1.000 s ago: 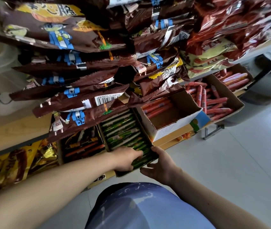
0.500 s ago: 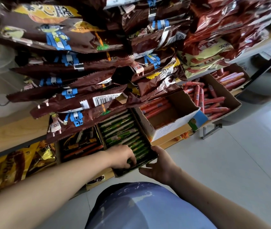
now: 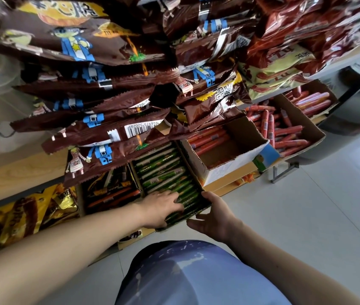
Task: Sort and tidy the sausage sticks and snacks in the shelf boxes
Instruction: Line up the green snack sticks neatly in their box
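Low on shelf, far left: gold snack bags (image 3: 31, 212) slumped. Next right, dark box (image 3: 111, 192) of orange-and-black sticks. Beside it, green box (image 3: 193, 213) with green sausage sticks (image 3: 163, 172) laid in rows. Left hand (image 3: 161, 208) rests on near rows, fingers bent down among sticks; grip or mere press, cannot tell. Right hand (image 3: 216, 216) grips near right corner of green box, thumb on rim. Further right, white box (image 3: 227, 170) part-filled with red sausage sticks (image 3: 209, 138), then brown carton (image 3: 302, 126) with more, jumbled. Brown snack bags (image 3: 100, 128) overhang from above.
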A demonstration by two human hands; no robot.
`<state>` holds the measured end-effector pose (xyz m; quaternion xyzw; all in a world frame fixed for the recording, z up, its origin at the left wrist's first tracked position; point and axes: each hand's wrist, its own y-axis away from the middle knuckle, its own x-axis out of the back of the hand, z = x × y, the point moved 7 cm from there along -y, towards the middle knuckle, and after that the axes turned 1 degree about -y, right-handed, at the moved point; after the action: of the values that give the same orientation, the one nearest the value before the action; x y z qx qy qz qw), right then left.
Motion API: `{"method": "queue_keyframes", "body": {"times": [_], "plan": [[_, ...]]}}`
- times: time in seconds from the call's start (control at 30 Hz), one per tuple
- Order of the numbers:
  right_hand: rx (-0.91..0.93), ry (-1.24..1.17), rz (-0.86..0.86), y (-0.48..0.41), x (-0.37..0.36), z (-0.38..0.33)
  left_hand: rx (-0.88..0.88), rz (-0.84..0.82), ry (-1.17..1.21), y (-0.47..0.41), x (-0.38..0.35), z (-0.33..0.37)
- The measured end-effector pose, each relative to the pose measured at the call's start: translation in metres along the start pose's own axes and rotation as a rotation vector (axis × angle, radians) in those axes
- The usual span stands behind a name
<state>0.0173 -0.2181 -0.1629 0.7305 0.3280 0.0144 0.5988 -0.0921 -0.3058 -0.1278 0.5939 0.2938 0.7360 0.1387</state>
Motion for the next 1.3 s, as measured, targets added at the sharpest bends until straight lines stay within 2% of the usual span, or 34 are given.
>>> {"method": "queue_keyframes", "body": {"times": [0.23, 0.5, 0.67, 0.83, 1.0, 1.13, 1.3], "plan": [[-0.003, -0.011, -0.005, -0.002, 0.002, 0.001, 0.036, -0.047, -0.058, -0.003, 0.003, 0.003], [-0.008, -0.008, -0.008, -0.003, 0.004, 0.003, 0.042, -0.018, 0.239, 0.001, -0.001, -0.007], [-0.012, -0.009, -0.005, -0.003, 0.005, 0.003, 0.044, -0.002, 0.271, 0.000, 0.002, -0.008], [-0.010, -0.011, -0.008, -0.003, 0.005, 0.002, 0.124, 0.120, 0.398, -0.005, 0.004, -0.012], [-0.013, 0.000, -0.001, -0.004, 0.006, 0.003, 0.274, 0.257, 0.211, -0.011, 0.005, -0.009], [-0.015, 0.002, 0.005, -0.003, 0.005, 0.004, 0.338, 0.298, 0.253, -0.015, 0.010, -0.003], [-0.022, -0.005, -0.011, -0.001, 0.005, 0.004, 0.296, 0.245, 0.286, -0.022, 0.011, -0.006]]}}
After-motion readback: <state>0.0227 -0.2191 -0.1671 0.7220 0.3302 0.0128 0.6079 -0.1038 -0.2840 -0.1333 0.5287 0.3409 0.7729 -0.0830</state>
